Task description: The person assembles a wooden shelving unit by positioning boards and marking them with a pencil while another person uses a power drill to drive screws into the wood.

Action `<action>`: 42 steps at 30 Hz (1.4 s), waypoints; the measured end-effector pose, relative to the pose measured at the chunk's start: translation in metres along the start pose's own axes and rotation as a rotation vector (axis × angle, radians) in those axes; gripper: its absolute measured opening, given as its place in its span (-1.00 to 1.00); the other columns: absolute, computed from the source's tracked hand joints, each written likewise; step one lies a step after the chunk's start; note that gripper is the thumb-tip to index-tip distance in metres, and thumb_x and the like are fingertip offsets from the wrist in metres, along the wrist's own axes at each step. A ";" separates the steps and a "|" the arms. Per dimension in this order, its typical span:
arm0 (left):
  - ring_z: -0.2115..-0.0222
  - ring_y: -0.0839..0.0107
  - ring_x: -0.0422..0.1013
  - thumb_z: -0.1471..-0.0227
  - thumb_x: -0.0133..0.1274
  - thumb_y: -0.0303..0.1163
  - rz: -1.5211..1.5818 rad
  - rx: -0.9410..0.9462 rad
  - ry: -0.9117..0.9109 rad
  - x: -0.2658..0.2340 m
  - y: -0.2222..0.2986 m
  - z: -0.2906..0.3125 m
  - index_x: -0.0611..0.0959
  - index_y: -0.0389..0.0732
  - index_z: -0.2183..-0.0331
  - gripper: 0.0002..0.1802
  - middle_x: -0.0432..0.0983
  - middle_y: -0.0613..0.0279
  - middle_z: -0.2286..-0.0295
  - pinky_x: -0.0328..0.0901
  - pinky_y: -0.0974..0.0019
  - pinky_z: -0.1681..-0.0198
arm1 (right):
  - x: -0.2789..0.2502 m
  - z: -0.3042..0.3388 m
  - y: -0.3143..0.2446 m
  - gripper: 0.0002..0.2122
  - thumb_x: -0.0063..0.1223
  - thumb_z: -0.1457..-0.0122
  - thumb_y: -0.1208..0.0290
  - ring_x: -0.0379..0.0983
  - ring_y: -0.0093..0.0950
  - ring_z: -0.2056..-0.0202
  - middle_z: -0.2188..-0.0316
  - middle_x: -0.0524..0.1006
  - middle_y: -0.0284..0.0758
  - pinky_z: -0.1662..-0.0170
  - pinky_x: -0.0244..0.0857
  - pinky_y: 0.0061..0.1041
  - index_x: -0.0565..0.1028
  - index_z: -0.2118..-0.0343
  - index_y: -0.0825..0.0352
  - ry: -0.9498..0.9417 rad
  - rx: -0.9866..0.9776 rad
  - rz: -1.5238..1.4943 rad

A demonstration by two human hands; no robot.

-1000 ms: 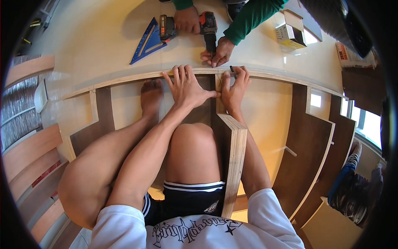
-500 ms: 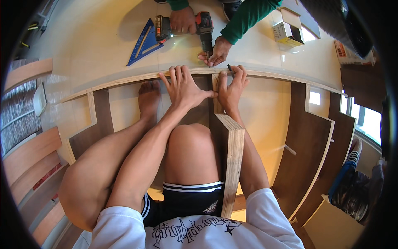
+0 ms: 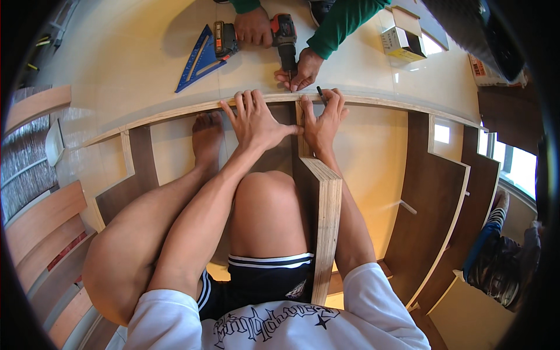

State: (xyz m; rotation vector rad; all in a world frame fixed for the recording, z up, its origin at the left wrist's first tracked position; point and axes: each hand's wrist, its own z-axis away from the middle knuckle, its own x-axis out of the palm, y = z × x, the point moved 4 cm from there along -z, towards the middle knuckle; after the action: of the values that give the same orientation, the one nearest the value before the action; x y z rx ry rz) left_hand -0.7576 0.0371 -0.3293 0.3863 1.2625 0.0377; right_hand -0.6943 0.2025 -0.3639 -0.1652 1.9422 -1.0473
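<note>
My left hand (image 3: 256,125) grips the long plywood board (image 3: 175,112), fingers spread over its edge and thumb stretched to the upright divider panel (image 3: 328,204). Across from it, my right hand (image 3: 322,128) is closed around the joint of divider and board, with a dark pen (image 3: 320,92) sticking up between its fingers. Beyond the board, a co-worker's hand (image 3: 254,28) holds a red and black drill (image 3: 284,42), its bit pointing at the board's outer face by the joint. The co-worker's other hand (image 3: 307,70) pinches near the bit's tip, hiding it.
A blue triangular square (image 3: 201,61) lies beside the drill. An opened carton (image 3: 402,45) stands farther right. Dark stepped panels (image 3: 429,192) rise on the right, another (image 3: 143,157) on the left. A slatted wooden chair (image 3: 46,219) is at the left edge. My legs are within the frame.
The drill and the co-worker's hands appear slightly farther left, along with most of the scene. My hands keep their hold on the boards.
</note>
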 end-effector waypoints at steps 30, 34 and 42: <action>-0.35 -0.01 0.08 0.56 0.47 0.58 0.014 -0.013 -0.003 -0.002 0.002 0.002 0.38 -0.37 -0.20 0.51 0.30 -0.05 -0.19 -0.37 -0.51 -0.44 | 0.000 0.003 0.012 -0.45 0.35 -0.16 0.24 0.20 -0.08 -0.17 -0.19 0.29 -0.09 -0.34 -0.09 -0.07 0.38 -0.13 0.38 -0.131 -0.010 -0.185; -0.35 -0.03 0.07 0.56 0.48 0.57 0.019 0.012 0.061 -0.001 0.003 0.002 0.38 -0.38 -0.18 0.50 0.30 -0.06 -0.19 -0.38 -0.52 -0.43 | 0.002 0.001 0.015 -0.44 0.36 -0.15 0.23 0.17 -0.10 -0.19 -0.21 0.28 -0.09 -0.35 -0.11 -0.07 0.38 -0.13 0.38 -0.127 0.013 -0.200; -0.34 -0.04 0.04 0.56 0.55 0.45 0.090 0.020 0.031 0.000 0.001 0.001 0.40 -0.41 -0.11 0.41 0.29 -0.05 -0.13 -0.47 -0.61 -0.40 | 0.001 0.003 0.013 -0.44 0.37 -0.13 0.25 0.20 -0.12 -0.20 -0.21 0.29 -0.10 -0.36 -0.15 -0.06 0.38 -0.13 0.37 -0.125 0.021 -0.191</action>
State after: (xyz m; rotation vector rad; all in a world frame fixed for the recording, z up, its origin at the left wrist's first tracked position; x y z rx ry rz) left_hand -0.7571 0.0376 -0.3287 0.4614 1.2769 0.1077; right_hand -0.6895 0.2086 -0.3748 -0.4015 1.8281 -1.1528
